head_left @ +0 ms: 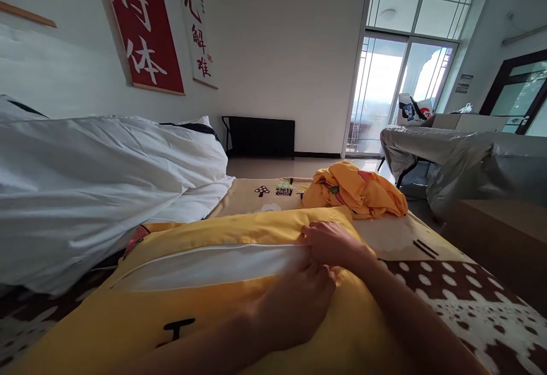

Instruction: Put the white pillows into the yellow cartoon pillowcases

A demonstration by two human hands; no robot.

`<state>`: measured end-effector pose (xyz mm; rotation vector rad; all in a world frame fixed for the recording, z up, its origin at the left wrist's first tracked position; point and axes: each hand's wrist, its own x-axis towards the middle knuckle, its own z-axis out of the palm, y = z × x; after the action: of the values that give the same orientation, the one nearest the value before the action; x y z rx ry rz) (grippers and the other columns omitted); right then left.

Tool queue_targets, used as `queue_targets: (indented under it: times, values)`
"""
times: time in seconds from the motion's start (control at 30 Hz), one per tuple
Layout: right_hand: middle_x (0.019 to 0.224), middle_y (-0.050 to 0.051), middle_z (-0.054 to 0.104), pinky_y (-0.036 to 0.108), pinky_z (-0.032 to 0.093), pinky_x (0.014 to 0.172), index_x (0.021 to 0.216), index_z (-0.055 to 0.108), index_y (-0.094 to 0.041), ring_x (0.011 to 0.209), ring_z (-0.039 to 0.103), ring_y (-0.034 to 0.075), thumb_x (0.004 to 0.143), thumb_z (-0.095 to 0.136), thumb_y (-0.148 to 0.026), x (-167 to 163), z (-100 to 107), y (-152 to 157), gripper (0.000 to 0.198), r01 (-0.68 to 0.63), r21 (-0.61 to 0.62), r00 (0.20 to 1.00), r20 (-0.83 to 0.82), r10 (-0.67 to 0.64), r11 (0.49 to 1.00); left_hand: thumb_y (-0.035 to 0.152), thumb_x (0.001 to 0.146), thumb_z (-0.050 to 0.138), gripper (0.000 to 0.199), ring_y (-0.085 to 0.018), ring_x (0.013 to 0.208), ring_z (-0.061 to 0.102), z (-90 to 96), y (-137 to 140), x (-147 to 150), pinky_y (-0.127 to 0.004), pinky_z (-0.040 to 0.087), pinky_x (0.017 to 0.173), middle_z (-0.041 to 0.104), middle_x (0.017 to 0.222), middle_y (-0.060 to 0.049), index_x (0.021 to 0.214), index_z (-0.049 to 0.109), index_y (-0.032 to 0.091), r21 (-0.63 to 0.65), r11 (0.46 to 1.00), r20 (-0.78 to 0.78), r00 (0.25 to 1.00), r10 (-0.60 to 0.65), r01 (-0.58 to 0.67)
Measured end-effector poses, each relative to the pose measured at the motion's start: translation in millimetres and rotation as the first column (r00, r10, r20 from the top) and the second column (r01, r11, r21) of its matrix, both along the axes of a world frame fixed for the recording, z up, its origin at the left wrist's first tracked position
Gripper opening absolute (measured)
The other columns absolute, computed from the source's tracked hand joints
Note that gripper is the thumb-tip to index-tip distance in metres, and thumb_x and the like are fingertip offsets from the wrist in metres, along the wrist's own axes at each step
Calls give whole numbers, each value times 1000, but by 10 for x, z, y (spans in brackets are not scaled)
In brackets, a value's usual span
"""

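Yellow pillowcase lies on the bed with its long slit facing up and white filling showing, a placement that seems to keep both edges within reach. Right hand is bent closed on the cloth at the slit's right end; left hand curls just beside it (blurred, cannot tell whether it grips), the pair apparently steadying that end. Orange cloth lies bunched beyond, white bedding to the left.
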<state>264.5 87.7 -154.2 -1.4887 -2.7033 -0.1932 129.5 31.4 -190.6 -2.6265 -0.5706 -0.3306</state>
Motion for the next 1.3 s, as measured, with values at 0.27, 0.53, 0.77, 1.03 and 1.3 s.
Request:
queue_targets:
  times: [0.27,0.53,0.77,1.03,1.3]
  values:
    - [98,3,67,21,38,73,98,65,-20,88,58,14,73,49,-7,554,-559,192,32,35,11,824,-566,-23,999,26,84,50,11,-22,71,57,104,-45,-523,-34,43,62,62,81,-5,79,56,18,-265,905,57,931,360,-334]
    - [80,5,69,24,29,64,76,65,-18,73,57,14,71,45,-7,813,-416,58,24,-52,-4,917,-396,46,999,20,92,37,24,-8,44,41,434,344,-492,-23,26,46,47,53,6,69,43,19,-105,989,324,936,134,-105]
    - [80,4,70,25,26,62,77,67,-19,74,56,12,79,43,-12,979,-343,7,24,-20,1,943,-331,19,1000,15,92,33,28,-12,45,53,-155,561,-437,-24,29,46,56,51,3,70,50,18,-105,959,73,960,270,-261]
    - [80,8,71,26,27,54,75,69,-17,72,62,16,72,51,-13,776,-167,77,18,26,-28,993,-117,-29,999,25,93,39,20,-20,85,60,197,238,-200,-33,47,77,65,91,-6,96,56,16,-36,998,85,994,63,-60]
    - [89,15,70,27,40,62,90,67,-14,85,66,25,72,53,-10,623,196,145,23,310,43,950,-29,-309,950,28,90,42,25,-28,95,59,-194,534,426,-43,43,84,64,96,-13,96,59,12,104,994,-25,999,-44,46]
